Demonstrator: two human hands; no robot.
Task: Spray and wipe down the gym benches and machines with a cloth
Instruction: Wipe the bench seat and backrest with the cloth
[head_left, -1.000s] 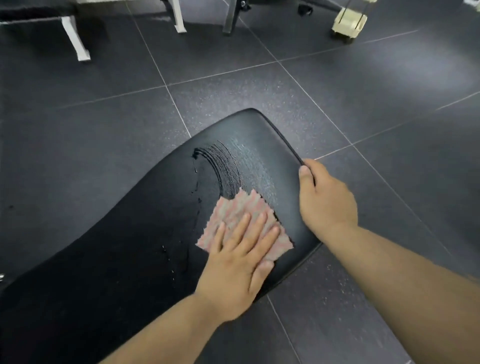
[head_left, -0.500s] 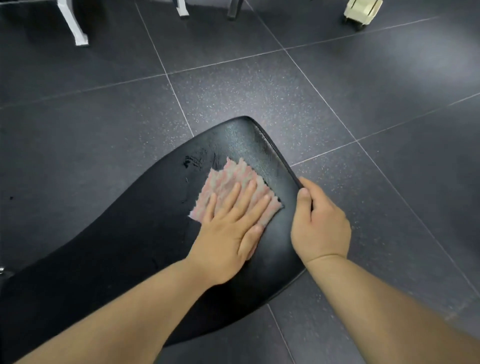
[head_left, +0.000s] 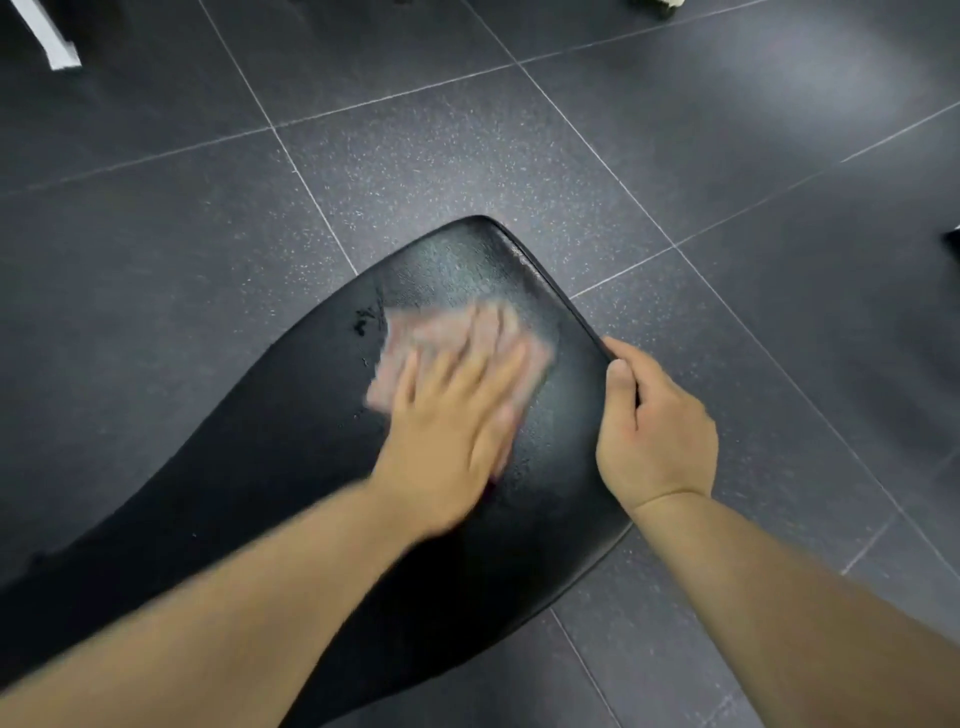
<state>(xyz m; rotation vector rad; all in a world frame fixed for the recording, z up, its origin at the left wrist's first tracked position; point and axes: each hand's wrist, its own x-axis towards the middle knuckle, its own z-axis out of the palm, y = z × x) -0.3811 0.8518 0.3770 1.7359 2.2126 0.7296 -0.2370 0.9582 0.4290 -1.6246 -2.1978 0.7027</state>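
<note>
Head view: the left hand (head_left: 447, 441) reaches in from the lower left, forearm over the black bench pad (head_left: 291, 441), palm down and fingers straight and spread, pressing flat on the pink cloth (head_left: 441, 332). The cloth lies under those fingers near the pad's far end, its blurred edges poking out beyond the fingertips and toward the left edge. The right hand (head_left: 654, 441) grips the pad's right edge, thumb on top and fingers curled over the rim. Wet sheen and droplets show near the far corner. Dark speckled floor tiles (head_left: 467, 156) lie around.
</note>
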